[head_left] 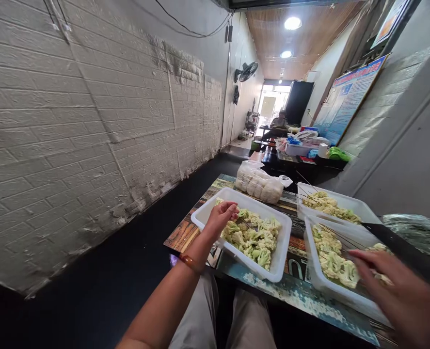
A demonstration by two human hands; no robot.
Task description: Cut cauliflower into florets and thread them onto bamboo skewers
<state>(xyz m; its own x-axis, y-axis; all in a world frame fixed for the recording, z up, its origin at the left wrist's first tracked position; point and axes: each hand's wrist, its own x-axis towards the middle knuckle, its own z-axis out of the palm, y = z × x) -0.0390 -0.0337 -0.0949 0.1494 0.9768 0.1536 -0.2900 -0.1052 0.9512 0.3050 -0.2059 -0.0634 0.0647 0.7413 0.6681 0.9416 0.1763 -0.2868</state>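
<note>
My left hand is over the left white plastic tray, which holds cauliflower florets. Its fingers are curled toward the thumb; whatever they pinch is too small to make out. Over the near right tray, my right hand is blurred by motion, thumb and fingers close together. Thin skewers lie across that tray's cauliflower and run up to the right fingertips, which appear closed on a skewer. A third tray behind it also holds cauliflower and skewers.
A clear plastic bag of pale, rounded items sits at the back of the patterned table. At the right lies a plastic bag with green contents. Behind are a cluttered table and a seated person. A brick-patterned wall runs along the left.
</note>
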